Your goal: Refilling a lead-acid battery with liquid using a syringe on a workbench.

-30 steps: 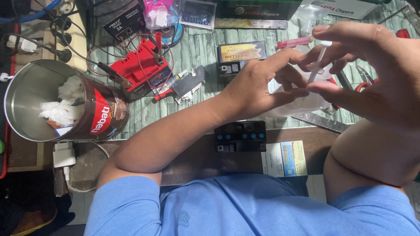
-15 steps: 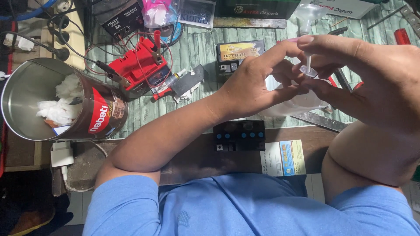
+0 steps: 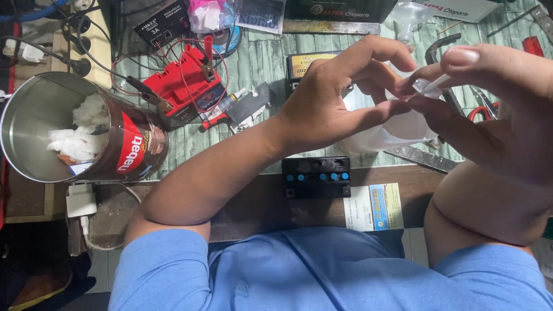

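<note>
Above the black battery (image 3: 316, 177) on the desk (image 3: 262, 57), right hand (image 3: 489, 109) fingers pinch a small clear tube (image 3: 429, 87); left hand (image 3: 340, 98) fingers, loosely curled and holding nothing, reach toward it, not yet touching.

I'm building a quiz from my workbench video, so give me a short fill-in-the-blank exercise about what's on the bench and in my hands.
1. The right hand pinches a small clear plastic ____ piece between thumb and fingers.
2. The metal can at the left lies on its side with white ____ inside.
3. The small black block at the bench edge shows a row of ____ caps.
4. The left hand is raised beside the ____ hand.

Missing words: tube; tissue; blue; right
</note>
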